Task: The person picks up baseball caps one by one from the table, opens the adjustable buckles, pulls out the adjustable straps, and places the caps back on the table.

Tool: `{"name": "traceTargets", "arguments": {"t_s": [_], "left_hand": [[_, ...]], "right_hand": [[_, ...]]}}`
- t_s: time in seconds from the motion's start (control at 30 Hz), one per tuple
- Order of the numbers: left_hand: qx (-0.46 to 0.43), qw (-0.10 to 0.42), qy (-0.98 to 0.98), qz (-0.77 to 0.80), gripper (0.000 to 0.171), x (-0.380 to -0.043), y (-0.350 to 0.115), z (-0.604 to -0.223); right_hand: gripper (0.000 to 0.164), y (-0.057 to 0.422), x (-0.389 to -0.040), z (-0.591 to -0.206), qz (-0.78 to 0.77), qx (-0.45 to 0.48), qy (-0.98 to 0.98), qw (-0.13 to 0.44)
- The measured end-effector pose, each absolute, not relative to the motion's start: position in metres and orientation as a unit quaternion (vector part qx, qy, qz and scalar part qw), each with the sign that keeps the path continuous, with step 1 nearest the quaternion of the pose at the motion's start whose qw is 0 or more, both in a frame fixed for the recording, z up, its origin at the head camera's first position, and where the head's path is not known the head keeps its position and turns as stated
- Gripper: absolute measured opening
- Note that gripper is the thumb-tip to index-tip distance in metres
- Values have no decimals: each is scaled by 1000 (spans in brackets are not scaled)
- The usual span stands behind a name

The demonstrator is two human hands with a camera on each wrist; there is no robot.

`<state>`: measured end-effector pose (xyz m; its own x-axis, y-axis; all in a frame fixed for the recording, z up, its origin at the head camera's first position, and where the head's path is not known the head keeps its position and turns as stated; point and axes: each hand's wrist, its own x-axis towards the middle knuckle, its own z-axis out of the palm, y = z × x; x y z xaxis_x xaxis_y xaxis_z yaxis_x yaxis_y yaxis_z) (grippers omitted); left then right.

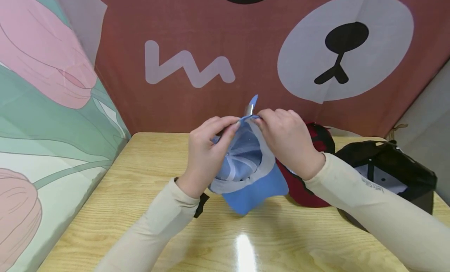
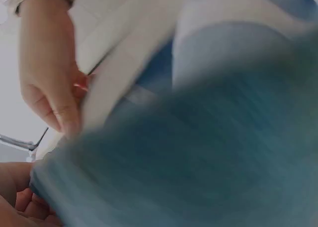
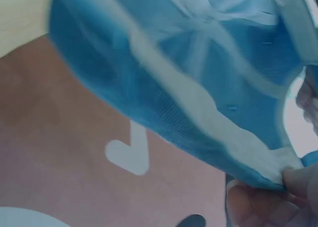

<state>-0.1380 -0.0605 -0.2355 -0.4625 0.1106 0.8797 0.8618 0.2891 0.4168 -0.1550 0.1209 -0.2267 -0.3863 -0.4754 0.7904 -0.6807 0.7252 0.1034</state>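
A light blue baseball cap (image 1: 255,192) is held up over the table, its hollow inside facing the head camera and its brim pointing down towards the person. At the back of the cap, the left hand (image 1: 210,149) pinches one end of the strap between thumb and fingers. Opposite it, the right hand (image 1: 286,142) pinches the other side, close to a metal buckle (image 1: 250,109) from which a blue strap end sticks up. White seam tape and a pale sweatband (image 3: 184,83) line the inside in the right wrist view. Blurred blue cloth (image 2: 208,152) fills much of the left wrist view.
Behind the right forearm lie a red and black cap (image 1: 311,194) and, farther right, a black cap (image 1: 416,166) with its inside up. The wooden table (image 1: 151,162) ends at a brown cloth backdrop (image 1: 168,108). A flowered cloth (image 1: 63,147) hangs at the left.
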Motion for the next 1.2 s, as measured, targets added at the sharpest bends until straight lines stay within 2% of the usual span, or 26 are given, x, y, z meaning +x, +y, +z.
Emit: {"name": "traceTargets", "arguments": {"t_s": [0.3, 0.5, 0.63, 0.83, 1.07, 1.13, 1.2], "left_hand": [[-349, 367, -702, -501, 8, -136, -57, -233], [-357, 394, -708, -465, 7, -136, -59, -237], [-364, 416, -716, -427, 7, -137, -62, -239], [-387, 446, -714, -375, 8, -140, -65, -244], [-371, 379, -714, -457, 5, -139, -68, -241], [-374, 377, -717, -452, 5, -138, -68, -241], [-386, 396, -720, -420, 6, -139, -68, -243]], "right_hand": [[11, 122, -164, -237, 241, 361, -822, 369], [3, 126, -166, -236, 238, 376, -800, 403], [8, 128, -164, -231, 198, 399, -793, 415], [17, 130, -158, -225, 192, 410, -808, 378], [22, 137, -151, -219, 89, 425, -814, 387], [21, 138, -151, -217, 99, 429, -817, 372], [20, 138, -151, -215, 131, 428, -825, 346]]}}
